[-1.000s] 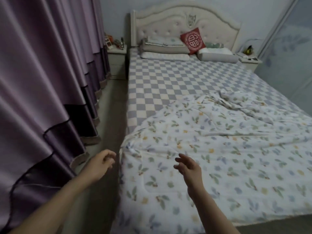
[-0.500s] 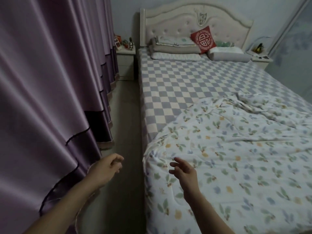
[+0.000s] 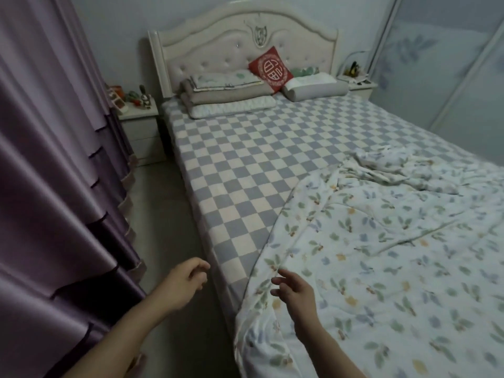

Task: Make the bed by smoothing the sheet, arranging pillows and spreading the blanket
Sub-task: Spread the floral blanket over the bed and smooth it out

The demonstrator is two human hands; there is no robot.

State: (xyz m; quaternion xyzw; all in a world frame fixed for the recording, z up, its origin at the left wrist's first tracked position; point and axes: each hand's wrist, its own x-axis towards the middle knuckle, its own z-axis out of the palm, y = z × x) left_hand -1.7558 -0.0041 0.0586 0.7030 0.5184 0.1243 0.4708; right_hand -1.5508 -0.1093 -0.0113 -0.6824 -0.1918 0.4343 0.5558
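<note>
Head view. The bed (image 3: 207, 36) runs from the near right to the far centre, ending at a padded cream headboard. A blue-and-cream checked sheet (image 3: 245, 170) covers the mattress and lies flat across the far and left portions. A white blanket with a leaf print (image 3: 381, 255) covers the near right portion of the bed; its near left corner hangs over the bed's left edge, and its far edge is bunched in folds at mid right.

At the far end, a stack of flat pillows (image 3: 226, 94) sits on the left side of the bed against the headboard. A red square cushion (image 3: 271, 68) leans upright against the headboard at centre. A grey-and-white contoured pillow (image 3: 313, 87) lies to its right.

The left hand (image 3: 185, 282) hovers over the floor just beside the bed's left edge, fingers loosely curled, holding nothing. The right hand (image 3: 294, 291) hovers above the near left part of the blanket, fingers apart and relaxed, holding nothing; contact with the fabric cannot be determined.

Purple curtains (image 3: 54, 186) hang along the left. A nightstand (image 3: 139, 124) carrying small items stands at the far left beside the headboard. A second nightstand (image 3: 360, 87) stands at the far right.
</note>
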